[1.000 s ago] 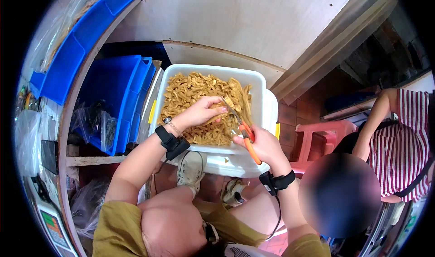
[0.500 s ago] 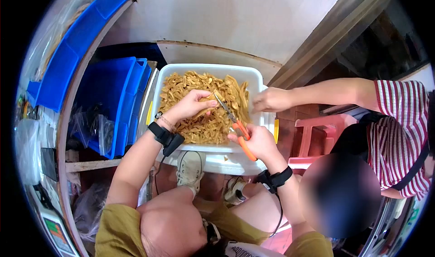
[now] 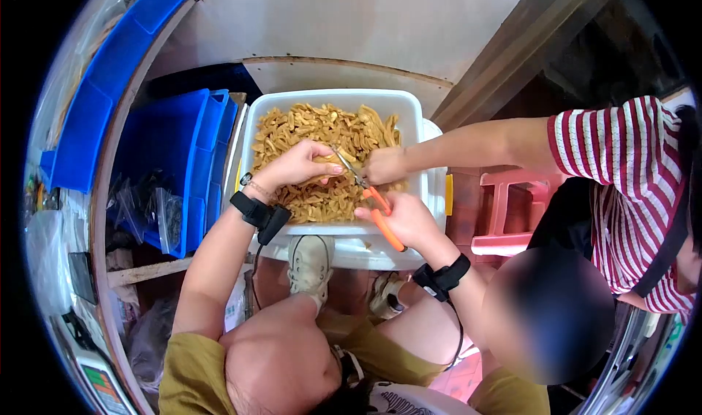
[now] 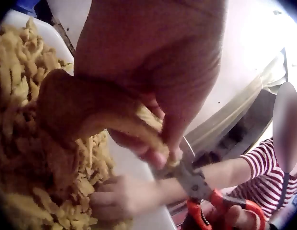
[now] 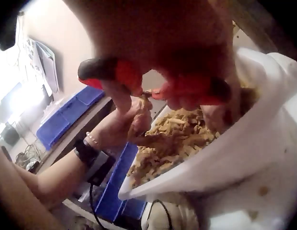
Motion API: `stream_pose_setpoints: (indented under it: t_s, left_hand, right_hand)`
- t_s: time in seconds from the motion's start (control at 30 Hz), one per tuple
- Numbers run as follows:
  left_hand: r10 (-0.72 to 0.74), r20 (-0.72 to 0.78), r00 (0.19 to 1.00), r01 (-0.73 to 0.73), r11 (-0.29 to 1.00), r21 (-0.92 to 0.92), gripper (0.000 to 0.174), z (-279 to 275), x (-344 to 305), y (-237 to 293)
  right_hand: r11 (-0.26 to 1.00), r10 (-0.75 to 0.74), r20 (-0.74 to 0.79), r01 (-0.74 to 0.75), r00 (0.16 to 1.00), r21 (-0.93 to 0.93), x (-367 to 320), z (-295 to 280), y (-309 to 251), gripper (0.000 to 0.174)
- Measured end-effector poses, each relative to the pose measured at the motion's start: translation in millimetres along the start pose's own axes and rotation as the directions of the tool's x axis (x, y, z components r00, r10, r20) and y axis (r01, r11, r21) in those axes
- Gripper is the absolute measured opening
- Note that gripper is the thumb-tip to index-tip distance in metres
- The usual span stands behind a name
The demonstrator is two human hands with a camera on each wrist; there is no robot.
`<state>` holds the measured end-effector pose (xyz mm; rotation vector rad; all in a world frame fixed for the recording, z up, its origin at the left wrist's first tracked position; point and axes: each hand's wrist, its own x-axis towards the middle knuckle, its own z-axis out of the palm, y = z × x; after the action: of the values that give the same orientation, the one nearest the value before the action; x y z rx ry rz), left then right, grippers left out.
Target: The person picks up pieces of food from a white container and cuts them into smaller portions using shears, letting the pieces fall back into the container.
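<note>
Over a white tub [image 3: 256,111] heaped with yellow-brown strips [image 3: 311,119], my left hand [image 3: 300,163] pinches a long, folded strip [image 4: 115,115] between thumb and fingers. My right hand [image 3: 404,221] grips the orange handles of a pair of scissors [image 3: 382,217]. Their metal blades [image 4: 192,181] meet the strip right at my left fingertips. In the right wrist view the handles [image 5: 194,91] look spread apart. Another person's hand [image 3: 384,166] reaches into the tub from the right, its fingertips among the strips beside the blades.
Blue bins [image 3: 164,152] stand on the left beside a wooden shelf edge [image 3: 157,270]. A pink stool [image 3: 504,210] is at the right, near the other person's striped sleeve [image 3: 599,141]. A pale board [image 3: 351,20] stands behind the tub. My shoes are below its near side.
The other person's arm has come in from the right, and its hand is now down in the tub. My hands and the scissors have shifted slightly left in view, still at the strip.
</note>
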<state>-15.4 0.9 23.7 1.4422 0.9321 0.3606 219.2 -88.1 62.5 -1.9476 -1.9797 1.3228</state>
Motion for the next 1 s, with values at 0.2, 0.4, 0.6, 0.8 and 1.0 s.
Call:
stream_pose_setpoints:
  t_s: [0.2,0.4,0.6,0.8,1.0]
  left_hand:
    - [-0.08,0.001,0.997,0.079,0.996,0.046,0.022,-1,-7,-10]
    - [-0.087,0.042,0.995,0.084,0.993,0.079,0.021,3,-15,-3]
    - [-0.029,0.053,0.998,0.027,0.999,0.031,0.02,4,-13,-5]
    - [-0.035,-0.015,0.999,0.033,0.996,-0.077,0.022,5,-13,-6]
    - [-0.071,-0.01,0.997,0.069,0.989,-0.128,0.02,5,-12,-9]
  right_hand:
    - [0.999,-0.046,-0.044,0.045,0.998,-0.025,5,15,9,0.065]
    - [0.989,-0.124,-0.068,0.118,0.99,-0.089,5,24,15,0.073]
    - [0.989,-0.141,-0.084,0.137,0.986,-0.048,7,25,14,0.073]
    - [0.984,-0.15,-0.115,0.16,0.982,0.081,2,21,9,0.069]
    - [0.973,-0.174,-0.17,0.196,0.97,0.121,1,23,12,0.066]
